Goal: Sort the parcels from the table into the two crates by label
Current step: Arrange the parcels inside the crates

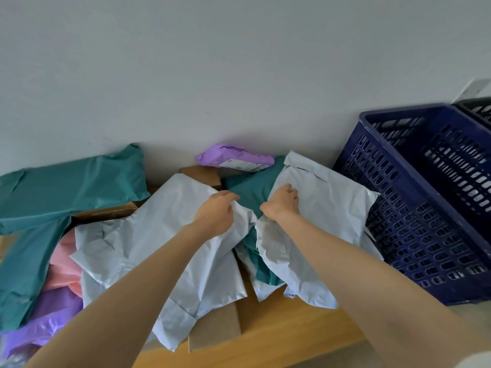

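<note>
Two grips, centre frame: left hand (218,209) clutches the left white mailer (148,243), right hand (283,203) the right white mailer (329,221). No label shows, so either could be missorted.

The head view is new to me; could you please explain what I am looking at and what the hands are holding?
No machine here: a person wears a camera on the head, looking down at their own bare arms. The left hand pinches the left grey parcel; the right hand grips the right grey parcel. Around them teal parcels, a purple parcel, a pink parcel and boxes are piled on the wooden table by a wall. At right stand a blue crate and a black crate behind it.
</note>
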`<act>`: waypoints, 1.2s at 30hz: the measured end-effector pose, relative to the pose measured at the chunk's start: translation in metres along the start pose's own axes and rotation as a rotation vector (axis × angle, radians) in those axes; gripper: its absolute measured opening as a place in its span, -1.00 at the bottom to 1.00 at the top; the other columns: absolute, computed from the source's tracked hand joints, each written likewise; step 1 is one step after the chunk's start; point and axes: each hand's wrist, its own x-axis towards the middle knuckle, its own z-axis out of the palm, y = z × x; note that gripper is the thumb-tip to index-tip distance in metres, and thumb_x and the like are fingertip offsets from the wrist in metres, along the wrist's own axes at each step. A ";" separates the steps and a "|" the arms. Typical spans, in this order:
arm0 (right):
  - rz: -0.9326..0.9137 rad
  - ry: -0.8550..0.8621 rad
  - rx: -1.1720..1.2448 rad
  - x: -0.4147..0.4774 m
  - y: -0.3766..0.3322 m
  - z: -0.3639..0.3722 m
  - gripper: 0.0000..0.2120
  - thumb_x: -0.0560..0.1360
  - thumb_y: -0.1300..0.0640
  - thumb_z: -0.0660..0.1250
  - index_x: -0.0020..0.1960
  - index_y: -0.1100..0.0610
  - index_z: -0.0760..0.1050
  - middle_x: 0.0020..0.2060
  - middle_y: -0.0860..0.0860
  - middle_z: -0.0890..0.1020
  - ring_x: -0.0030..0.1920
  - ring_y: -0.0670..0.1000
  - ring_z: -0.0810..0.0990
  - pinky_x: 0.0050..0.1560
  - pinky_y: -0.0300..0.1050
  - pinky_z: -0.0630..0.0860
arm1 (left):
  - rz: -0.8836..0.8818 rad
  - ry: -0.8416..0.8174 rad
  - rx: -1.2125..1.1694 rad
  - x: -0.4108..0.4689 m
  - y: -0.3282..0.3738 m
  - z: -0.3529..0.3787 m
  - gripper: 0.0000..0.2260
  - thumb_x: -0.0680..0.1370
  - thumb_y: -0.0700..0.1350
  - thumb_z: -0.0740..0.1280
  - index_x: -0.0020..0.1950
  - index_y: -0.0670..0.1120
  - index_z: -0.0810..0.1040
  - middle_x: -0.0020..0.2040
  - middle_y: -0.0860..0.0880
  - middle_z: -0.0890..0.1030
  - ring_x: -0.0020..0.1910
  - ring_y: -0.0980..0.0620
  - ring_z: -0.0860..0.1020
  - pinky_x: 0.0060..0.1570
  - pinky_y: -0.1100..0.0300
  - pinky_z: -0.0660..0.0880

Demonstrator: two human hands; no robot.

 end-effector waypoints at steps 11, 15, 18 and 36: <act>-0.045 0.048 0.078 -0.015 0.025 -0.041 -0.60 0.46 0.29 0.30 0.27 0.28 0.33 0.14 0.17 0.54 0.13 0.21 0.54 -0.13 -0.11 0.40 | 0.021 -0.017 0.019 -0.012 0.042 -0.001 -0.61 0.60 -0.28 0.11 0.41 -0.08 0.42 0.43 -0.06 0.39 0.41 -0.05 0.32 0.34 0.15 0.27; -0.083 0.086 0.140 -0.026 0.043 -0.064 -0.84 0.44 0.33 0.27 -0.16 0.16 0.30 -0.24 0.02 0.40 -0.26 0.04 0.41 -0.34 -0.18 0.30 | 0.034 -0.003 0.032 -0.021 0.064 -0.004 -0.62 0.60 -0.27 0.11 0.41 -0.09 0.42 0.43 -0.07 0.39 0.42 -0.07 0.32 0.34 0.15 0.26; -0.132 0.105 0.171 -0.038 0.054 -0.089 -0.89 0.41 0.38 0.25 -0.15 0.22 0.39 -0.23 0.04 0.46 -0.24 0.06 0.46 -0.33 -0.18 0.34 | 0.025 0.008 0.037 -0.031 0.084 -0.003 -0.62 0.60 -0.25 0.11 0.41 -0.08 0.41 0.44 -0.08 0.38 0.42 -0.09 0.32 0.36 0.13 0.25; -0.292 0.082 0.622 -0.118 0.140 -0.250 -0.52 0.40 0.49 0.29 0.31 0.48 0.31 0.27 0.39 0.42 0.28 0.33 0.40 0.26 0.29 0.36 | -0.113 0.102 -0.090 -0.114 0.194 0.011 -0.67 0.62 -0.17 0.17 0.39 -0.05 0.43 0.21 -0.17 0.55 0.12 -0.17 0.54 0.06 0.13 0.45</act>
